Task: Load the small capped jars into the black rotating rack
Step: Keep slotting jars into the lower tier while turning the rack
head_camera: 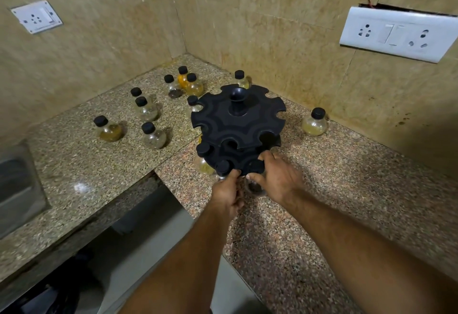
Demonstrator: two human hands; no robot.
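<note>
Head view: the black rack (238,120), two matte plastic discs with scalloped notches on a flared centre post, stands on the speckled granite counter (334,189). My right hand (278,178) curls round a clear, round-bellied jar (255,188) at a near notch of the rack's lower disc. My left hand (226,192) pinches that disc's rim. Loose jars (148,113) stand left of and behind the rack. The counter's cut-in edge runs near-left of the rack, and bare granite lies to its right.
</note>
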